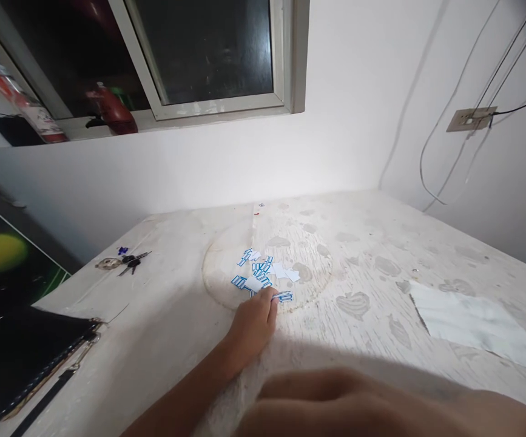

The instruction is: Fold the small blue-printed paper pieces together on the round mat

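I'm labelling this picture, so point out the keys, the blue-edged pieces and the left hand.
keys (131, 261): head view, on a dark key head.
blue-edged pieces (261, 267): head view, middle of the loose pile.
left hand (254, 317): head view, on the back of the hand.

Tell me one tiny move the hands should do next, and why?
Maybe bring the right hand forward to pick up a loose white piece. The left hand seems busy pinching blue-lined pieces, while that white one lies just beyond its fingertips. The right hand is blurred close to the camera, so I can't tell whether it holds anything.
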The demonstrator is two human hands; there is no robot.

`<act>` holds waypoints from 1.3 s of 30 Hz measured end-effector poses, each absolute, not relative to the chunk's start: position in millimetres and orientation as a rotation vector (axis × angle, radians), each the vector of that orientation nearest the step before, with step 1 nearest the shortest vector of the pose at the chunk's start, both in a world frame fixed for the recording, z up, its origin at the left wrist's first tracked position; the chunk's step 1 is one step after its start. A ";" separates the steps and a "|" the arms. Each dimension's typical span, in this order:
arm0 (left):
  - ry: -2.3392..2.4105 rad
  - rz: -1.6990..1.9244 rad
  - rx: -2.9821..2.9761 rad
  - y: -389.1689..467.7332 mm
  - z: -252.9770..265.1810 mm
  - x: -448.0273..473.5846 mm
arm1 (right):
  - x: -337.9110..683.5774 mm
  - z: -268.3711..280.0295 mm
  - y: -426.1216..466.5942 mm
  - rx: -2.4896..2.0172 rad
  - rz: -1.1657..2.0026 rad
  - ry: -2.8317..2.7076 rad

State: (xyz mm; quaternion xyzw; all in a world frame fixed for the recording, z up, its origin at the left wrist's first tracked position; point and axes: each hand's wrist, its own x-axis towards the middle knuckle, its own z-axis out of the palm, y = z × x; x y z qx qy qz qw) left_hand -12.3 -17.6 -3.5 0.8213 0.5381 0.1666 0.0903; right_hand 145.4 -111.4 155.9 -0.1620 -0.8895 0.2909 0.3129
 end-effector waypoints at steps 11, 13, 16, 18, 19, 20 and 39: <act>1.603 0.453 2.459 -16.6 -1.3 -10.5 | 141.4 165.7 -139.7 -0.548 0.643 -2.376; 1.603 0.458 2.455 -15.8 -1.4 -10.3 | 139.6 166.3 -142.4 -0.619 0.623 -2.384; 1.596 0.449 2.454 -14.1 -1.6 -9.9 | 134.8 158.7 -140.5 -0.713 0.739 -2.358; 1.588 0.439 2.461 -13.1 -1.7 -9.6 | 130.6 150.8 -136.6 -0.720 0.895 -2.327; 1.584 0.435 2.464 -12.8 -1.8 -9.5 | 128.9 147.6 -134.8 -0.718 0.961 -2.310; 1.580 0.433 2.467 -12.5 -1.8 -9.5 | 127.9 145.8 -133.4 -0.719 1.008 -2.294; 1.568 0.463 2.491 -16.3 3.0 -8.1 | 131.3 152.7 -135.9 -0.649 0.949 -2.146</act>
